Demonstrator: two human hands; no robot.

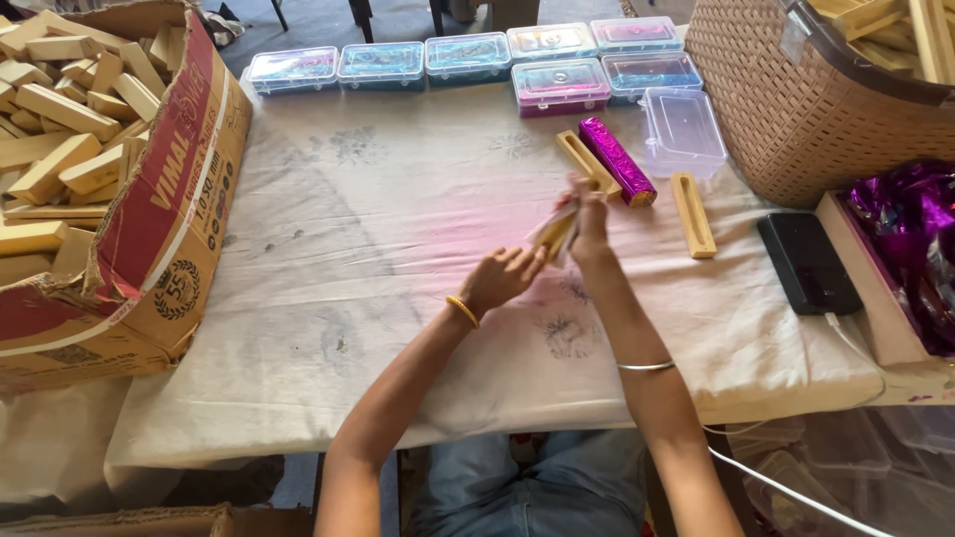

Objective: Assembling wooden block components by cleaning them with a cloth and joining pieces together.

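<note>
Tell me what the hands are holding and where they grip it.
Both hands, left and right, hold a blurred pale wooden piece between them; the exact grip points cannot be told.

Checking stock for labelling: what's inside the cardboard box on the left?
The cardboard box holds loosely piled pale wooden blocks, heaped up to its torn rim. Only the top layers show; what lies deeper is covered by the blocks and the box wall, and the picture edge cuts off the left part.

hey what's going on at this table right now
A person seated at a cloth-covered table holds a small wooden piece up in both hands, the right hand gripping it and the left hand at its lower end. A purple foil-wrapped stick and two more wooden pieces lie just beyond.
</note>
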